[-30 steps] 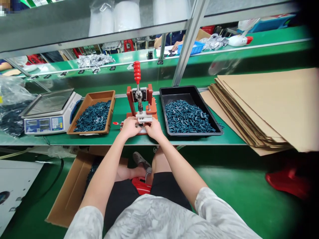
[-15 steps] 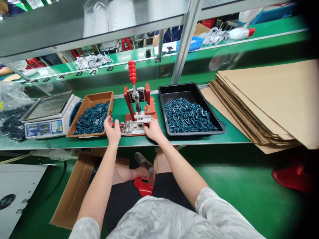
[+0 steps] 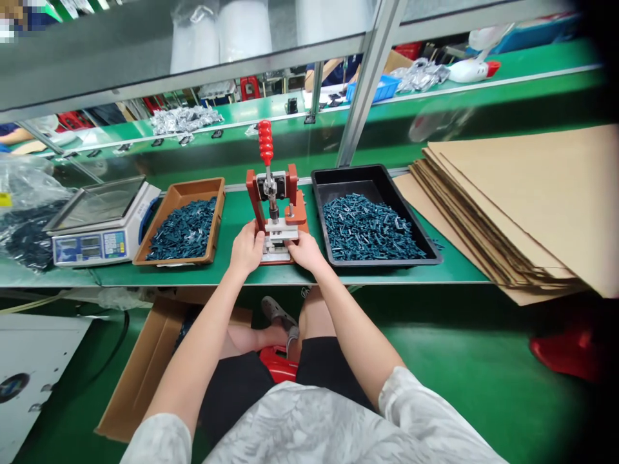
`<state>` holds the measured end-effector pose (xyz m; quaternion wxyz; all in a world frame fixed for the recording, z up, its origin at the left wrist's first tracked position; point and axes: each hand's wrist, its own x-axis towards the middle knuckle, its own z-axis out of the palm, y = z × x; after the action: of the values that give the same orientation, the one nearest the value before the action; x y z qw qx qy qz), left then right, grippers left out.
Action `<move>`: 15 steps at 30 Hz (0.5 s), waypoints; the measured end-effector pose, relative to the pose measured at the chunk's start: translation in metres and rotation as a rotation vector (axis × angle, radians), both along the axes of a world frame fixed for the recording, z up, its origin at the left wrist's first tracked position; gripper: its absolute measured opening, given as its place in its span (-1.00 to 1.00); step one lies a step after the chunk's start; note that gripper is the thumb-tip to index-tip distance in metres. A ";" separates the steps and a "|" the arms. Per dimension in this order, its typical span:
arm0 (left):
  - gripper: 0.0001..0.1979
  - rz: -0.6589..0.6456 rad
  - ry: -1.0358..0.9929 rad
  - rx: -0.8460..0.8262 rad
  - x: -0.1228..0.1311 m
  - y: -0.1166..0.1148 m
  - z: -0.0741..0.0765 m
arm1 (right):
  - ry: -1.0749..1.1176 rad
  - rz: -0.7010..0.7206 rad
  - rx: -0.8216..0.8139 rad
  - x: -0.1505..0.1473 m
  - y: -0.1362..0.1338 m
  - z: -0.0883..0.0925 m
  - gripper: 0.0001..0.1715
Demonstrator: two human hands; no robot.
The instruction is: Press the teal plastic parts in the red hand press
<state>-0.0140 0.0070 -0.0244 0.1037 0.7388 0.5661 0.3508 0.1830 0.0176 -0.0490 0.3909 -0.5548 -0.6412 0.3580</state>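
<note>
The lever press (image 3: 273,187) stands between and just beyond the left grip (image 3: 247,250) and the right grip (image 3: 305,250), both at its base; the fingertips are hidden, so whether either grip is closed on a part cannot be told. The red lever handle (image 3: 265,143), above both grips, is upright, which suggests that the press stroke is not engaged. Dark teal parts fill the brown tray (image 3: 217,222) left of the left grip and the black tray (image 3: 348,183) right of the right grip; by judgement, work is mid-batch, though finished and remaining counts cannot be determined. Markings on the scale (image 3: 97,222), farther left, are too small to read.
</note>
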 end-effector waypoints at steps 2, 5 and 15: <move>-0.30 0.014 -0.096 -0.034 -0.004 0.001 0.000 | 0.023 0.015 -0.013 0.000 -0.001 0.003 -0.80; -0.37 0.147 -0.326 -0.014 -0.002 0.005 0.012 | 0.058 0.022 0.018 -0.001 -0.002 0.004 -0.77; -0.57 -0.178 -0.659 0.338 0.071 0.026 0.177 | 0.165 0.070 0.029 -0.001 0.011 -0.016 -0.72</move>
<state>0.0572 0.0326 0.1522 0.1872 0.6393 0.3699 0.6477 0.1816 0.0287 -0.0652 0.4376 -0.4948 -0.6310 0.4068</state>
